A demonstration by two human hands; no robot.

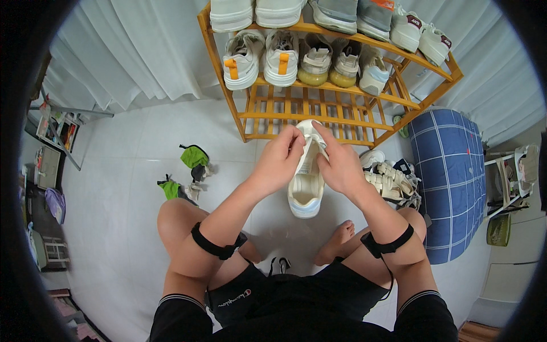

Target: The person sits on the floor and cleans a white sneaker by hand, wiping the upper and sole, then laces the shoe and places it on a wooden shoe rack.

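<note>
A white sneaker with a pale blue heel is held in the air between both hands, its toe towards the wooden shoe rack and its opening facing up. My left hand grips the laces or upper on the left side near the toe, fingers curled. My right hand holds the other side, forefinger stretched along the toe and thumb at the opening's edge. On the rack's middle shelf, a similar white shoe with a pale blue heel stands at the right end.
The wooden shoe rack carries sneakers on its upper shelves. Piled shoes lie on the floor at the right, beside a blue checked quilted bundle. Green and black cloth items lie on the floor at the left. White curtains hang behind.
</note>
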